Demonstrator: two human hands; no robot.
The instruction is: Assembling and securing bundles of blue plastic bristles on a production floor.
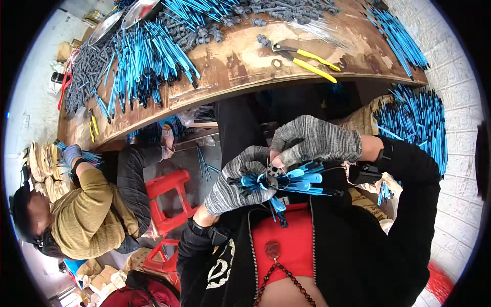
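In front of my chest, my left hand [236,180], in a grey knit glove with bare fingertips, is closed around a bundle of blue strips with black ends [306,180]. The strips stick out on both sides of the fist, and a few hang below it. My right hand [316,140], gloved alike, is bent over the bundle with thumb and forefinger pinched. At those fingertips is a small dark round piece with holes [275,171], touching the bundle. A thin wire-like loop shows beside it; where its ends go is hidden.
A worn wooden table [230,66] carries yellow-handled pliers [307,60], piles of blue strips [148,64] and grey plastic fittings [92,71]. A sack of blue strips [414,123] stands at right. A co-worker [92,210] sits at left near a red stool [169,197].
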